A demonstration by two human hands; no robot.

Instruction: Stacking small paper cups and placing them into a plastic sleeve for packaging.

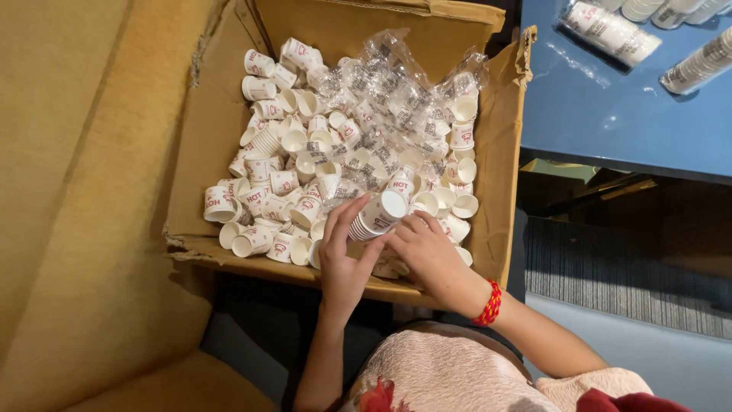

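Paper cup stack (375, 217) in both hands' grip, lower cups hidden

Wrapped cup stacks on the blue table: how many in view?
3, maybe more. One plastic-sleeved stack lies at the table's top middle, a second stack near the right edge, a third stack cut off at the top edge. Others may sit out of frame.

Box (194, 137): brown corrugated cardboard, matt, torn rough at 7 o'clock. Cups (293, 183): white paper, smooth, faint sheen. Wrappers (389, 91) at 12 o'clock: clear crinkled plastic film, glossy. Surface (595, 114) at 2 o'clock: blue, smooth, reflective. Bracelet (489, 304): red beads. Seat (84, 229): mustard woven cloth, matt.
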